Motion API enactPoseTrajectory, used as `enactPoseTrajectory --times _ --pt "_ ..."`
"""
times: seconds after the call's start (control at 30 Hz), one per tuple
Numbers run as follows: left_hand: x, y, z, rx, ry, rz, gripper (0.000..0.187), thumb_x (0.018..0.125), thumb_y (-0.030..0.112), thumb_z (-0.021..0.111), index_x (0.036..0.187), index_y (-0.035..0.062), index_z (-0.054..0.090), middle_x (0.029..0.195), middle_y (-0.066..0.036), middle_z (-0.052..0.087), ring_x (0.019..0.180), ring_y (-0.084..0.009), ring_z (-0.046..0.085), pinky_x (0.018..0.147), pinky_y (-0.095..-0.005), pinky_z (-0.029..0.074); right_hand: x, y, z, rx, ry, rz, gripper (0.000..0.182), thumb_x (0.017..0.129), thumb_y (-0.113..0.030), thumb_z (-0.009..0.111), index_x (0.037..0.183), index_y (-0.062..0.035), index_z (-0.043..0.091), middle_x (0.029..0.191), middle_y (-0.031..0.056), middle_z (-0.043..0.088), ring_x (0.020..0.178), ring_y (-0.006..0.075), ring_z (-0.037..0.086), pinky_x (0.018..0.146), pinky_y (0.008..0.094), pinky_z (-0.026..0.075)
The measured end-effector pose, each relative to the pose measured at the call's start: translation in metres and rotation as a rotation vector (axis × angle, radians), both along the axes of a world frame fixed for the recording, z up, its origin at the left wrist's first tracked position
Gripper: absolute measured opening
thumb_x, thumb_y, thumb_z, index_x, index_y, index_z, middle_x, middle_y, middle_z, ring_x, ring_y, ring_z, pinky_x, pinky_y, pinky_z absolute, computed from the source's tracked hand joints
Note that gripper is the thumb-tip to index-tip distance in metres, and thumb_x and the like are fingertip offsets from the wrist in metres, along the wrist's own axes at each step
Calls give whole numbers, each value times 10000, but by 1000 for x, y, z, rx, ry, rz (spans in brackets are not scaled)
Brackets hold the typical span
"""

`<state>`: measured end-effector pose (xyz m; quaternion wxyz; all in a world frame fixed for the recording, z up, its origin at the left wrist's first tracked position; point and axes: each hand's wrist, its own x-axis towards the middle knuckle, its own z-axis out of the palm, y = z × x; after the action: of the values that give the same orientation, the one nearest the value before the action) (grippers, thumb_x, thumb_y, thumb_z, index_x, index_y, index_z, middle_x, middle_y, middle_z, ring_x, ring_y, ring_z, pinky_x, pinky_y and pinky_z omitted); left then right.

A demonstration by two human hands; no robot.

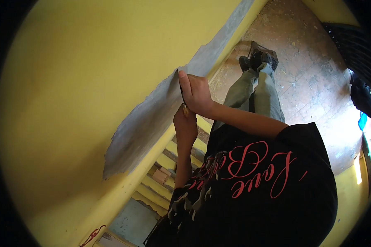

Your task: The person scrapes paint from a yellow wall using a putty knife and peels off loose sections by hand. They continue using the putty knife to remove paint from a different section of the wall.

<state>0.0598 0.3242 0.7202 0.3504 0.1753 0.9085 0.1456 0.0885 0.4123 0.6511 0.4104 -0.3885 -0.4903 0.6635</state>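
Left hand (pixel 186 126) and right hand (pixel 199 94), fingers gripping a scraper (pixel 186 111), seemingly strip yellow paint (pixel 123 61); the next stroke wants steady pressure.

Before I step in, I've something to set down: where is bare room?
Bare floor lies between the trousers and the dark ribbed object, though stained. It's crowded at the grey wall patch, where left hand and right hand grip a bladed tool.

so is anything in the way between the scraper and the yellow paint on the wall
Nothing visible: the scraper ends right by the yellow paint, with the right hand and left hand behind its tip.
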Motion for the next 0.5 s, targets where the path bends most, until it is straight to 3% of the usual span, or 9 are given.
enactPoseTrajectory --times 0.13,0.2,0.23,0.3,0.5 --pt "-2 -6 1 -11 63 -15 299 934 229 542 828 -51 534 665 -167 534 599 -221 461 585 -385 396 -3 -7 -2 69 8 14 421 993 -182 449 624 15 493 526 176 476 467 368 487 456 424 380" --pt "-7 1 -9 85 39 -106 321 954 276 507 792 -2 521 583 -6 458 519 -82 403 471 -292 336 -6 1 -9 99 -24 -84 415 993 -178 443 630 17 491 523 171 477 467 364 491 452 423 376" --pt "-6 9 -12 83 36 -101 321 954 276 507 792 -2 521 583 -6 458 519 -82 403 471 -292 336 -3 10 -9 97 -28 -79 415 993 -178 443 630 17 491 523 171 477 467 364 491 452 423 376" --pt "0 28 -13 60 -23 -144 311 937 240 539 865 -62 542 692 -184 546 625 -242 484 606 -386 411 7 31 -4 -17 -75 -87 409 993 -179 440 637 17 493 531 179 487 477 377 497 458 435 379" --pt "-3 5 -2 -8 8 -26 281 926 215 544 825 -45 518 669 -193 518 600 -259 448 600 -385 405 -2 0 -9 46 7 -37 429 994 -188 437 619 13 496 550 193 501 491 393 508 464 440 379"
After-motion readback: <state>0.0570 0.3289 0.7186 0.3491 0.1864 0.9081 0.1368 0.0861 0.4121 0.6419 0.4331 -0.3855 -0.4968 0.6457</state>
